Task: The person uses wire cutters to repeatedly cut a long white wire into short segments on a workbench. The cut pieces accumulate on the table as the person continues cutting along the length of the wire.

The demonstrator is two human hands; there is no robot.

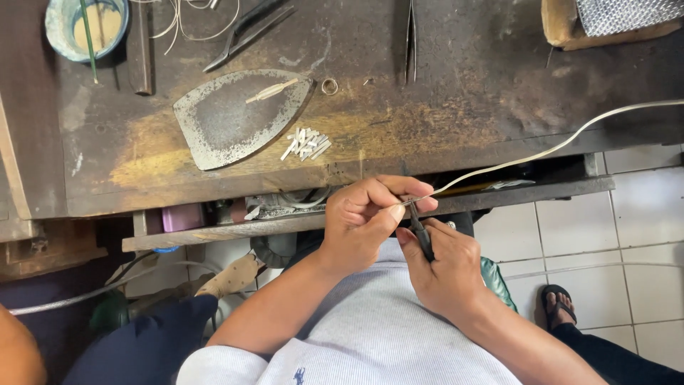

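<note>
Left hand point(367, 221) pinches the wire point(541, 153) end, right hand point(445, 267) grips dark cutters point(422, 235) at that tip. Cut pieces point(305, 142) already lie piled up ahead of the hands beside an iron plate point(228, 117); plenty of wire looks left. Fingers hide the blades, and the wire runs off right.

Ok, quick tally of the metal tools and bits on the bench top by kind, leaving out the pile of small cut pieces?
Flat iron-shaped plate: 1
Pliers: 1
Tweezers: 1
Small ring: 1
Dark bar by the bowl: 1
Total: 5
The long strip is not counted: the left hand holds its end and the right hand works it with a dark-handled tool.
</note>
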